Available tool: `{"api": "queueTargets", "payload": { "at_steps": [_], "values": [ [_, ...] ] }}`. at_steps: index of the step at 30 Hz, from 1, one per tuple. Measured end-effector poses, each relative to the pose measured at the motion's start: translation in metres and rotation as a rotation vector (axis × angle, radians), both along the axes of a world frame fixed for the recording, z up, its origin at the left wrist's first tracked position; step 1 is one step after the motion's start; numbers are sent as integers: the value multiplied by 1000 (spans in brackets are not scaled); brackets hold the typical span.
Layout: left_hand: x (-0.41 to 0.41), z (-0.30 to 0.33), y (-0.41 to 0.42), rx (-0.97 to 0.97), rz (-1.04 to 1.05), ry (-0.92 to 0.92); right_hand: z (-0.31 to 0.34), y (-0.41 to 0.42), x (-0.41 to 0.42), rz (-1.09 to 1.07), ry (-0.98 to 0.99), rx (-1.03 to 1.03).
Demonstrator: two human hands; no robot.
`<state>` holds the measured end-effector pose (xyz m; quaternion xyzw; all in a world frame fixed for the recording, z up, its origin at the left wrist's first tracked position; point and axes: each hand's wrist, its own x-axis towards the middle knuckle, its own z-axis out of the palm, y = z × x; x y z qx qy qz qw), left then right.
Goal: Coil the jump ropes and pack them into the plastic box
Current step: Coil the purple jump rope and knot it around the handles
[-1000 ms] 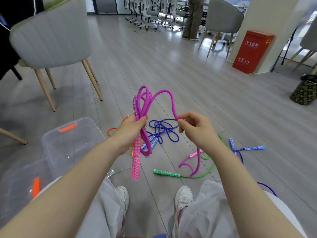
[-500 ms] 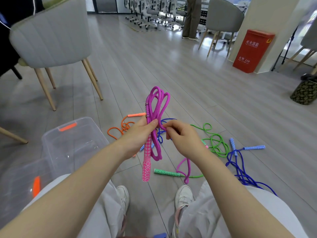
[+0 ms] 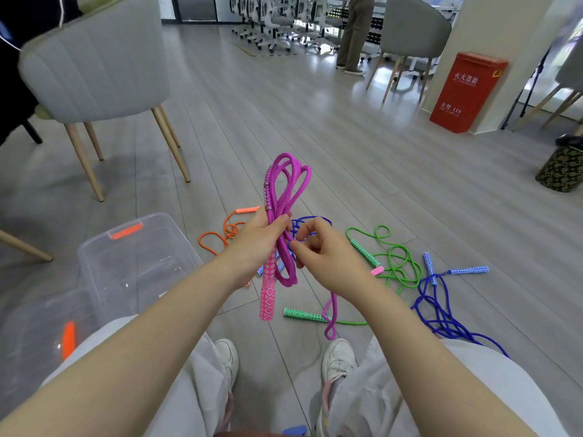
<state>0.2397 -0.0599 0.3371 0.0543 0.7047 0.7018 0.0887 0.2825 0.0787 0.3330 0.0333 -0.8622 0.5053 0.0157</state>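
Observation:
My left hand (image 3: 258,239) grips a bundle of magenta jump rope (image 3: 288,184) loops upright, one pink patterned handle (image 3: 267,294) hanging below the fist. My right hand (image 3: 328,258) pinches the same rope just right of the bundle; its loose tail (image 3: 331,316) hangs toward the floor with the second pink handle (image 3: 377,271). On the floor lie an orange rope (image 3: 220,233), a green rope (image 3: 394,263) and blue ropes (image 3: 441,298). The clear plastic box (image 3: 132,257) with orange latches stands open at my left.
A grey chair (image 3: 94,64) stands at the back left. A red cabinet (image 3: 467,93), a patterned bin (image 3: 561,168) and more chairs are at the right. A person (image 3: 353,33) stands far back. My knees and white shoes (image 3: 337,361) fill the bottom.
My right hand brought the wide loop in to the bundle and now pinches the rope beside my left hand. The loose tail on the floor has grown shorter.

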Motion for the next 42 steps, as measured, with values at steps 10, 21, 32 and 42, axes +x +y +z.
{"api": "queueTargets", "payload": {
  "at_steps": [10, 21, 32, 42],
  "values": [
    [-25, 18, -30, 307, 251, -56, 15, 61, -9, -24, -128, 98],
    [-47, 11, -56, 184, 566, -73, 22, 84, -10, -170, -82, 174],
    [-9, 13, -24, -105, 9, -4, 11, 42, -9, -21, 126, -3],
    [10, 8, -5, -85, -229, -78, 4, 20, -6, 24, 206, 3]
  ]
}}
